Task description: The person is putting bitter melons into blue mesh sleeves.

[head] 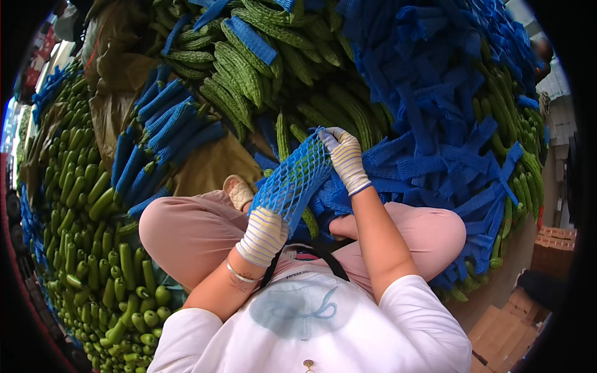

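Note:
A blue foam net sleeve [293,179] is stretched open between my hands, its diamond mesh spread wide. My right hand [347,158], in a striped knit glove, pinches the far end of the sleeve. At the near end my left hand [267,233], gloved alike, reaches into the mesh; its fingers are mostly covered. Green shows through the mesh, but whether a gourd is inside or behind it I cannot tell. Bitter gourds [238,70] with ridged, bumpy skin are heaped ahead of me. One bitter gourd [309,224] lies under the sleeve between my legs.
Loose blue net sleeves [433,154] pile up on the right. Sleeved gourds [172,123] lie in rows on the left by a brown cloth [205,163]. Smooth green gourds [100,252] fill the far left. Cardboard boxes [506,326] stand at lower right; a person [542,58] is at upper right.

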Demonstrator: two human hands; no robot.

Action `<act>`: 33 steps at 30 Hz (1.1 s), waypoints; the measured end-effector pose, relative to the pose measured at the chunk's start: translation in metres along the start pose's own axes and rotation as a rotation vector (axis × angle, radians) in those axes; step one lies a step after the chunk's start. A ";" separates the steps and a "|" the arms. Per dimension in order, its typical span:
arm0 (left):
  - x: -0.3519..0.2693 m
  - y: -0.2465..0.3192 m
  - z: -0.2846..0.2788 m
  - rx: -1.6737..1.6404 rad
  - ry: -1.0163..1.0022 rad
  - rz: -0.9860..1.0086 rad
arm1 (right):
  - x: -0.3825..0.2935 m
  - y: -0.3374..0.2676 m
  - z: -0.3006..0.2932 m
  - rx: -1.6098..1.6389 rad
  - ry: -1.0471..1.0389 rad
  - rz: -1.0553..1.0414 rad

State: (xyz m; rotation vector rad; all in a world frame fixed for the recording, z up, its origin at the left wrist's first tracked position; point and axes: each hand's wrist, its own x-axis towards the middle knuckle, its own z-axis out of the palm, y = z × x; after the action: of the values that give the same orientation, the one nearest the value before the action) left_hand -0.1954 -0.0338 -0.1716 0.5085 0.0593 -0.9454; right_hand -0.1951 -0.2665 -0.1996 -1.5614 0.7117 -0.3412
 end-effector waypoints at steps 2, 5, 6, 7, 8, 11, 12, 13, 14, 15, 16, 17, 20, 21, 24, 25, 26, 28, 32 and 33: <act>-0.007 0.020 0.055 0.054 0.129 -0.026 | 0.011 0.016 -0.017 -0.097 0.024 0.033; -0.014 0.030 0.080 0.098 0.272 -0.028 | 0.017 0.034 -0.026 -0.080 0.019 0.079; -0.017 0.030 0.081 0.166 0.276 -0.044 | 0.012 0.031 -0.021 -0.135 0.083 0.084; -0.019 0.029 0.082 0.234 0.279 -0.062 | 0.008 0.029 -0.018 -0.191 0.149 0.089; -0.024 0.023 0.079 0.291 0.299 -0.045 | 0.009 0.042 -0.017 -0.227 0.201 0.044; -0.041 -0.002 0.057 0.851 0.182 0.159 | -0.014 0.040 0.003 0.116 0.479 0.020; -0.043 -0.006 0.047 1.197 0.033 0.372 | -0.026 0.040 -0.004 0.540 0.240 0.294; -0.037 -0.006 0.045 1.355 -0.124 0.509 | -0.040 0.036 -0.012 0.951 -0.015 0.563; -0.032 0.001 0.059 1.479 -0.239 0.462 | -0.058 0.008 -0.009 0.997 -0.186 0.602; -0.029 0.007 0.074 1.594 -0.365 0.411 | -0.075 -0.017 -0.008 1.037 -0.350 0.634; -0.032 0.008 0.075 1.690 -0.477 0.238 | -0.078 -0.006 -0.012 0.950 -0.349 0.655; -0.033 0.015 0.077 1.688 -0.474 0.240 | -0.085 0.000 -0.020 0.936 -0.298 0.692; -0.028 0.037 0.087 0.887 -0.100 -0.079 | -0.092 -0.017 -0.020 0.849 -0.352 0.567; -0.020 0.037 0.085 0.856 0.025 0.151 | -0.096 -0.037 -0.014 0.799 -0.403 0.478; 0.017 0.044 0.079 1.260 0.140 0.584 | -0.101 -0.061 -0.001 0.722 -0.509 0.375; 0.021 0.047 0.083 1.469 0.162 0.665 | -0.103 -0.064 0.002 0.706 -0.548 0.358; 0.019 0.049 0.084 1.468 0.179 0.673 | -0.106 -0.065 0.004 0.712 -0.513 0.389; 0.015 0.053 0.087 1.431 0.048 0.583 | -0.107 -0.063 0.006 0.744 -0.506 0.370; 0.011 0.077 0.084 1.047 0.252 0.613 | -0.112 -0.081 -0.004 0.774 -0.608 0.476; 0.014 0.079 0.082 0.844 0.269 0.659 | -0.111 -0.083 -0.006 0.770 -0.673 0.547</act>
State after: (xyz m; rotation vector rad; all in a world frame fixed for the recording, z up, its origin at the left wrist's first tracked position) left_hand -0.1385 -0.0430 -0.0724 1.3371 -0.2650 -0.2058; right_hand -0.2637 -0.2039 -0.0969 -0.6293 0.3688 0.2970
